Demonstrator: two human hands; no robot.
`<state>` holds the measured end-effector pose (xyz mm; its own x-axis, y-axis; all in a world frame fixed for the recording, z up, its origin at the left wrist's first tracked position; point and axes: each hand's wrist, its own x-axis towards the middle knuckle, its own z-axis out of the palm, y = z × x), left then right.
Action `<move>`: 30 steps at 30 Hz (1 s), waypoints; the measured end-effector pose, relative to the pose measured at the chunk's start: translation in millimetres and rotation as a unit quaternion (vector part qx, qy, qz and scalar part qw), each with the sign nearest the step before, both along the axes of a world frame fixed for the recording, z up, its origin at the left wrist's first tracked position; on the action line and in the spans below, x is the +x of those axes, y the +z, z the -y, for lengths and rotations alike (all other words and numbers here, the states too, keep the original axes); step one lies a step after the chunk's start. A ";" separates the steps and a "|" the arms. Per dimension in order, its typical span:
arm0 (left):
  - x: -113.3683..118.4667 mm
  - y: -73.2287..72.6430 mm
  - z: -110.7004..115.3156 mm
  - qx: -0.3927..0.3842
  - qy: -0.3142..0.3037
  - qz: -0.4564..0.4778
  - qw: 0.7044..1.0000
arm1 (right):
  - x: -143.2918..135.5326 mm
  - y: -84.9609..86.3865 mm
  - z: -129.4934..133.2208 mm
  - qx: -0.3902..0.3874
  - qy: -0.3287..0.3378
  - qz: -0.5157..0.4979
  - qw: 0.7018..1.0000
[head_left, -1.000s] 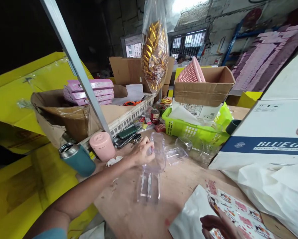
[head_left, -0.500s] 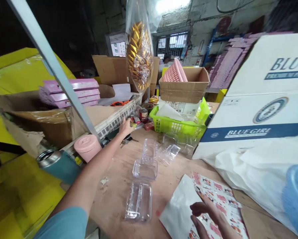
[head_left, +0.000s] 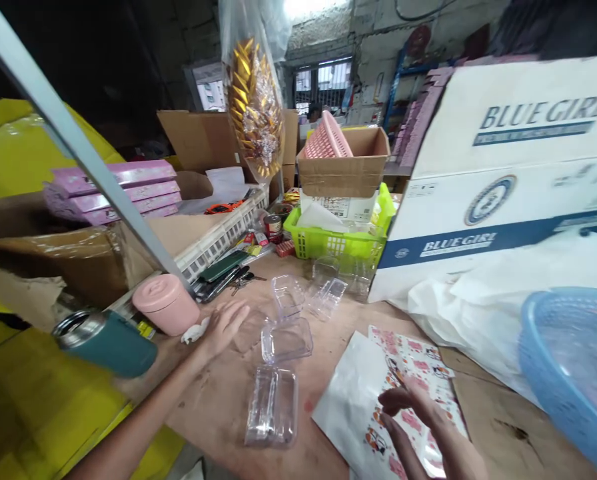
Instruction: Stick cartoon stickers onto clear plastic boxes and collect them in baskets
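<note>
On the table (head_left: 213, 407), the right hand (head_left: 446, 437) partly hides patterned sheeting (head_left: 423, 360).

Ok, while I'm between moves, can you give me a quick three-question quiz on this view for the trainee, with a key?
1. Which of these is nearest the left hand?
(a) the blue basket
(b) the clear plastic trays
(c) the pink basket
2. True or false: in this view, the right hand appears over the patterned sheet.
3. Fill in the missing word: the large white box reads "BLUE ____".

Key: 1. b; 2. true; 3. GIRL
</note>
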<state>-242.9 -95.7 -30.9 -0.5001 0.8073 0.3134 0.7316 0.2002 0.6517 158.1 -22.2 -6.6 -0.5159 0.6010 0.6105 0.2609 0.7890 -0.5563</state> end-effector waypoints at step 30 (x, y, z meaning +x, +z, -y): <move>121.7 35.9 107.3 -0.165 -0.128 0.118 0.971 | 12.8 -4.8 44.7 -0.180 0.098 -0.092 0.975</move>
